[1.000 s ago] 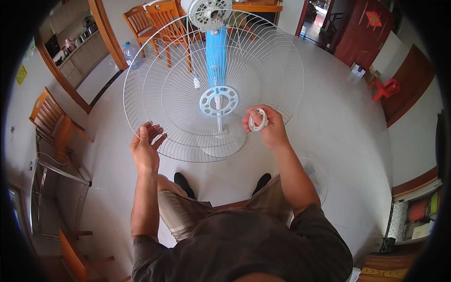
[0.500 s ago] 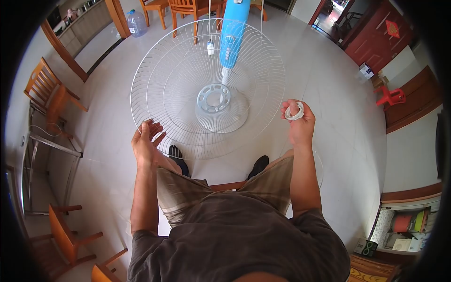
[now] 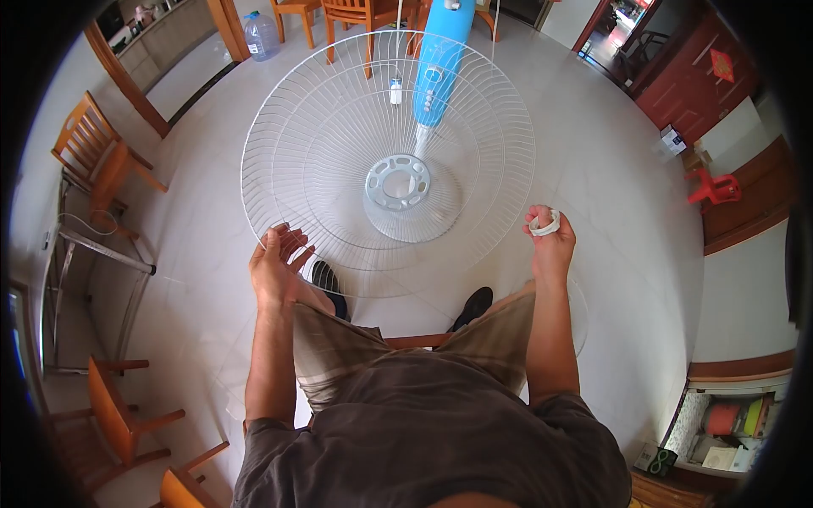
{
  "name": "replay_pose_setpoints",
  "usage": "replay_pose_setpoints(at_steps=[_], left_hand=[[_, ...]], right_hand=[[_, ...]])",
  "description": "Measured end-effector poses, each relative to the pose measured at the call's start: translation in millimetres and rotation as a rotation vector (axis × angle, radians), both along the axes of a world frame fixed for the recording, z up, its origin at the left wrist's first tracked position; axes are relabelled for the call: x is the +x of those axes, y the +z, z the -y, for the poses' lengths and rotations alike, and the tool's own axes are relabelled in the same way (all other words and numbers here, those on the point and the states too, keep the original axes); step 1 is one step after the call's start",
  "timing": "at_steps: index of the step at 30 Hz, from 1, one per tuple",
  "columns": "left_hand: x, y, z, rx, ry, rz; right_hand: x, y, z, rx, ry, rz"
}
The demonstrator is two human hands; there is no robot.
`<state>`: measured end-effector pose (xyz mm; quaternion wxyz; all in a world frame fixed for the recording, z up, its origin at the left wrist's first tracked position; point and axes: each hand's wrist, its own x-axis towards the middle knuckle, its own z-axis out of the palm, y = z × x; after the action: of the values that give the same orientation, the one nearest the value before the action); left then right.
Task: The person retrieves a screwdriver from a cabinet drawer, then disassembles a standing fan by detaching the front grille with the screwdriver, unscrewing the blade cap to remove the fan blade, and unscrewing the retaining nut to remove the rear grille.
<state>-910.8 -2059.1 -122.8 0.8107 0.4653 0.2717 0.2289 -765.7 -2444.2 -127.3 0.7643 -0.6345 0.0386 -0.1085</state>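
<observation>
My left hand (image 3: 278,262) is closed on the lower left rim of a round wire fan grille (image 3: 332,246), thumb outside and fingers behind the wires. The grille is tilted toward me, with a pale perforated hub plate (image 3: 373,183) at its middle. In my right hand (image 3: 552,243) a white plastic ring (image 3: 546,224) is gripped, off the grille's right edge. Beyond the wires stands the blue fan body (image 3: 434,80) with buttons down its front. Its round base shows through the grille.
Wooden chairs (image 3: 106,169) stand at left and at the far side, near a large water bottle (image 3: 259,38). A metal-framed table (image 3: 106,251) is at left. On the right are a red plastic stool (image 3: 718,188) and an open cabinet (image 3: 690,436). A white plug (image 3: 395,91) hangs beside the fan.
My right hand, with the white ring, has come slightly toward me. My left hand keeps its hold on the grille. The whole view has shifted a little.
</observation>
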Motion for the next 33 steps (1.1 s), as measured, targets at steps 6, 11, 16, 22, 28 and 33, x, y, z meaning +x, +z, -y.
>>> replay_pose_setpoints(at_steps=[6,11,16,22,28,33], left_hand=[[-1.9,4.2,2.4,-0.005,0.007,0.004],[-3.5,5.2,2.9,-0.016,0.007,0.039],[-4.5,9.7,4.4,-0.023,0.004,0.059],[-5.7,21.8,8.9,-0.025,0.012,0.066],[-5.3,29.1,11.4,-0.013,0.034,0.047],[-6.6,26.2,4.6,0.025,-0.01,0.052]], right_hand=[[0.2,-0.9,-1.0,0.008,0.027,-0.008],[0.0,-1.4,-0.9,0.025,0.002,-0.009],[0.0,-2.6,-0.8,0.045,0.02,-0.019],[-4.5,-1.5,-5.5,0.094,0.078,-0.035],[-4.8,-3.3,-4.3,0.083,0.098,-0.061],[-4.6,-4.2,-6.8,0.071,0.085,-0.067]])
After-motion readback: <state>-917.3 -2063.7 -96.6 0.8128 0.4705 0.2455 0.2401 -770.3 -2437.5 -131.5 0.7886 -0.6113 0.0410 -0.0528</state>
